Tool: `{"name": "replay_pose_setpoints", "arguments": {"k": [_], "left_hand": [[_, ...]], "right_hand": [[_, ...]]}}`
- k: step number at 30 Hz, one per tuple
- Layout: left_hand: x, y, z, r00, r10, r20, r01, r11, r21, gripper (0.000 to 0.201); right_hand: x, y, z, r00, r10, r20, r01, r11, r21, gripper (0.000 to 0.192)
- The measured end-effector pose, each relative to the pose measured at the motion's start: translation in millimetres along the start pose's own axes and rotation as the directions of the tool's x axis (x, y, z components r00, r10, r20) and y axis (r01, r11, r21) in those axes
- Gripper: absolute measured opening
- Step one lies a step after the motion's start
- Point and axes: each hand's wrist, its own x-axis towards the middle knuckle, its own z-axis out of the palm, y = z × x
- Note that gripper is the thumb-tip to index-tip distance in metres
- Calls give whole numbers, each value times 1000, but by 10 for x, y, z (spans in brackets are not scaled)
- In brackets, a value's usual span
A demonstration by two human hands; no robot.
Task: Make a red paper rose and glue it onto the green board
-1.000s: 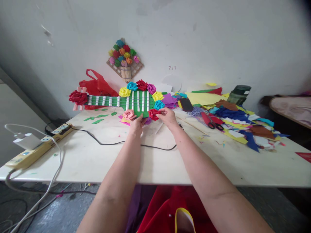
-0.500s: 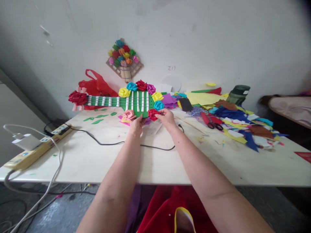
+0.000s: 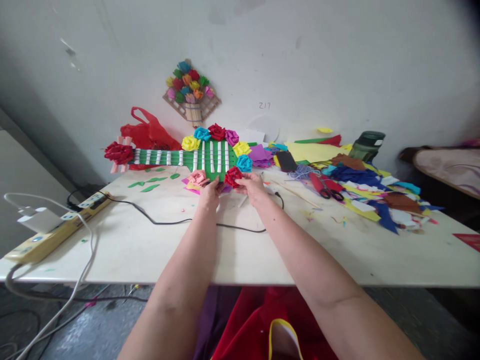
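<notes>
A green paper guitar (image 3: 215, 157) with white rolled strips stands tilted above the table, its neck pointing left. Paper roses in yellow, blue, red and purple rim its body, and a big red rose (image 3: 118, 153) sits at the head end. My left hand (image 3: 210, 191) grips the guitar's lower edge beside a pink paper rose (image 3: 198, 177), its thumb in front. Pinched in the fingers of my right hand (image 3: 250, 187) is a red paper rose (image 3: 233, 177), against the lower right edge of the body. Whether that rose is fixed there I cannot tell.
Scissors (image 3: 330, 194), a phone (image 3: 287, 162) and heaped paper scraps (image 3: 356, 175) lie right. Green paper leaves (image 3: 150, 188) are left, near a power strip (image 3: 56, 235). A black cable (image 3: 168, 223) crosses the table (image 3: 247, 260). A bottle (image 3: 367, 146) stands behind.
My right hand has shifted the red paper rose slightly left along the guitar's lower edge. My left hand keeps its grip.
</notes>
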Motion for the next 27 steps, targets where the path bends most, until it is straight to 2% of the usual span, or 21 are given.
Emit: {"name": "replay_pose_setpoints", "arguments": {"k": [7, 13, 17, 22, 27], "left_hand": [[-24, 14, 0, 1000, 0, -5, 1, 999, 32, 28], [-21, 18, 2, 1000, -5, -21, 5, 1000, 14, 33], [-17, 14, 0, 1000, 0, -13, 0, 1000, 16, 33], [-30, 21, 12, 1000, -3, -15, 4, 1000, 20, 30], [-40, 18, 16, 1000, 4, 9, -4, 999, 36, 32]], "right_hand": [[25, 39, -32, 993, -57, -100, 61, 997, 42, 17], [98, -101, -127, 970, -173, -172, 190, 978, 89, 15], [101, -119, -147, 964, -227, -142, 240, 967, 86, 16], [63, 4, -83, 982, -182, -58, 183, 983, 3, 13], [75, 85, -61, 985, -170, -42, 168, 985, -44, 11]]}}
